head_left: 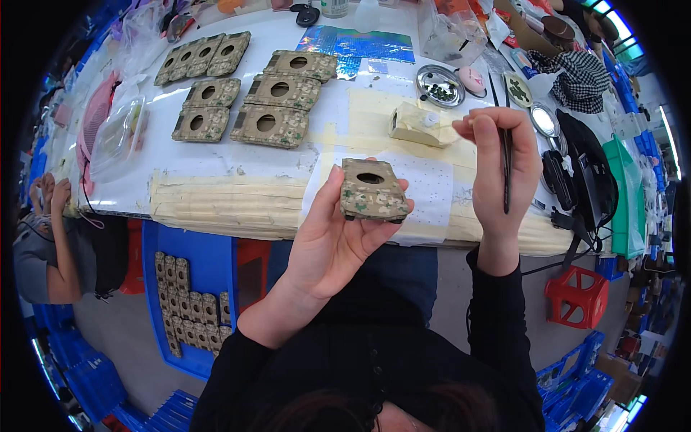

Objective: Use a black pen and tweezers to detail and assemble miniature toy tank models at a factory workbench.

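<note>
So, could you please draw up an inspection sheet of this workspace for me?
Surface: white table, beige tape along its near edge, speckled white sheet.
Work items: camouflage part with an opening on top; similar parts on the table, more in the blue tray; metal dish holding dark green bits.
Clutter: checked cloth, iridescent sheet, clear plastic container.
Grips: left grip holds the camouflage part; right grip holds a thin dark tool, whether anything else is unclear.
Cables: thin dark cord, possibly a strap, near the black bag.
Surroundings: red stool, blue crates, another person's arm at left.
</note>
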The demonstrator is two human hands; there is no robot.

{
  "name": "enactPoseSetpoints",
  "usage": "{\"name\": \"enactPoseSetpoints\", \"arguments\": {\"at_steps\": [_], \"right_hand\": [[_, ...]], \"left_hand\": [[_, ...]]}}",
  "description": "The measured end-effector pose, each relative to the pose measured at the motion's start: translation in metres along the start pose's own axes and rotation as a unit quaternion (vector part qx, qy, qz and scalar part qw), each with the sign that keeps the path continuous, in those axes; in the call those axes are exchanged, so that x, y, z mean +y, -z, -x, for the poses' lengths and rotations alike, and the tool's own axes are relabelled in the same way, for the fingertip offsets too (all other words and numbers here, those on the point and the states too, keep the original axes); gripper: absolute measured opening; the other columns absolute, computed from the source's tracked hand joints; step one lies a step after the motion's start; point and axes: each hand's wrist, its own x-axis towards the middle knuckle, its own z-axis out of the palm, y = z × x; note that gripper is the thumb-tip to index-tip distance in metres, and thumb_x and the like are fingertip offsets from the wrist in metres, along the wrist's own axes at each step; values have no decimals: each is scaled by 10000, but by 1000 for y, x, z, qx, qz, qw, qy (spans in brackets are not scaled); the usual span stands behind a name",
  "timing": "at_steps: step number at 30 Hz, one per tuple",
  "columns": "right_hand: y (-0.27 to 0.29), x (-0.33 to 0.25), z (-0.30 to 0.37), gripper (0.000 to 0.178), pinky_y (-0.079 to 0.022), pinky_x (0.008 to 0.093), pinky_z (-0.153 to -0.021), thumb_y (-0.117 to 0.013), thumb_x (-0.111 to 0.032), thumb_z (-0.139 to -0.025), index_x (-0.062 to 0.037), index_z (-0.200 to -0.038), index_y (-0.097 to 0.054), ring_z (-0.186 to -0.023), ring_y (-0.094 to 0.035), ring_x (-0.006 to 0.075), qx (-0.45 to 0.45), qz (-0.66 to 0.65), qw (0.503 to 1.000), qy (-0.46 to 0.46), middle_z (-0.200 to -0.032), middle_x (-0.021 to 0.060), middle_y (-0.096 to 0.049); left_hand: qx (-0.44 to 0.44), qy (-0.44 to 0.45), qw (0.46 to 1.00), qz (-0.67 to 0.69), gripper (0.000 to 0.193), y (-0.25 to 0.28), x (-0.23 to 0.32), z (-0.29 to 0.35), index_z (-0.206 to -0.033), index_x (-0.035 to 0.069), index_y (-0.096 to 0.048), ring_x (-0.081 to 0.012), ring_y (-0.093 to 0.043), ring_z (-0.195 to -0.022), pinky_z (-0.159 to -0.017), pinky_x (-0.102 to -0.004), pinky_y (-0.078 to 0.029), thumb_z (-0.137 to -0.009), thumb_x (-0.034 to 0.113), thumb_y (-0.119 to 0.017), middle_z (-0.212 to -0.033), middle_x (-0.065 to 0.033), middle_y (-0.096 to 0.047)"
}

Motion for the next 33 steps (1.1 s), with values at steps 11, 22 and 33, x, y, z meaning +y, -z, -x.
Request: {"name": "enactPoseSetpoints", "arguments": {"at_steps": [11, 22, 33], "right_hand": [[-3, 35, -10, 83, -447, 346, -595, -682, -94, -778, -67, -825, -620, -690, -555, 257, -45, 296, 943, 142, -708, 78, -564], [20, 17, 4, 282, -463, 335, -763, -532, -152, -913, -28, -1163, -568, -850, -595, 267, -49, 168, 984, 39, -921, 145, -624], [60, 10, 64, 162, -487, 257, -820, -598, 23, -852, 62, -1007, -624, -897, -633, 163, -186, -76, 956, -211, -947, 107, -645]], "left_hand": [[-10, -8, 999, 44, 522, 5, 2, 1, -1352, 45, -335, -344, -549, -1121, -898, -368, -542, -992, 421, -310, -1282, -267, -450], [-28, -9, 997, 70, 541, 7, 3, 1, -1370, 29, -303, -356, -551, -1114, -898, -390, -542, -990, 414, -319, -1298, -299, -414], [-31, -4, 997, 73, 545, 10, 0, -3, -1373, 28, -296, -364, -540, -1127, -912, -393, -532, -992, 418, -306, -1309, -300, -402]]}}
